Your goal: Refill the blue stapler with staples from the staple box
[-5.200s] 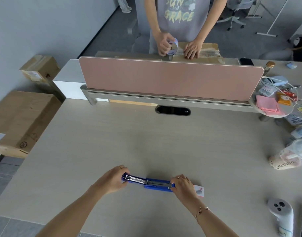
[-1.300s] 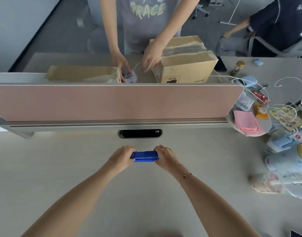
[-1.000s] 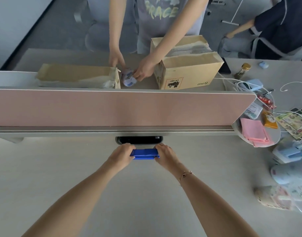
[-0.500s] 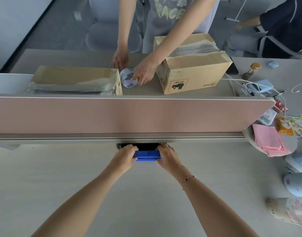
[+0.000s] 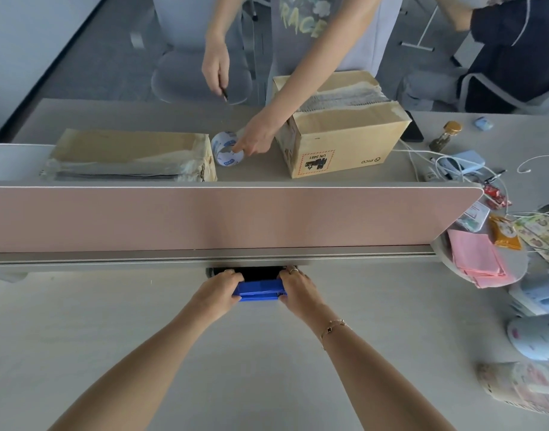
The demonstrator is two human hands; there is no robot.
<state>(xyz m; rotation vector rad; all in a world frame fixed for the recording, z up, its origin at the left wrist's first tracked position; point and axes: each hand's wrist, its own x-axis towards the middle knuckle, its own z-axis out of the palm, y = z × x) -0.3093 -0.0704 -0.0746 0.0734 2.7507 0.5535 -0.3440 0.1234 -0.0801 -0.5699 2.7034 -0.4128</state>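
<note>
The blue stapler point(image 5: 260, 290) is closed and lies crosswise at the far side of the pale desk point(image 5: 111, 337), just in front of the black cable slot point(image 5: 260, 273). My left hand point(image 5: 218, 290) grips its left end and my right hand point(image 5: 298, 290) grips its right end. Both arms are stretched forward. The staple box is not in view.
A pink divider panel point(image 5: 223, 219) on a grey rail stands right behind the stapler. Beyond it a person handles a tape roll point(image 5: 226, 149) between two cardboard boxes point(image 5: 344, 141). Pink cloths point(image 5: 475, 259), cables, packets and lying cups point(image 5: 515, 387) crowd the right side.
Five seconds ago the stapler lay open near me beside the staple box. Now it is closed, and over the last second both hands have slid it farther away, up to the cable slot.
</note>
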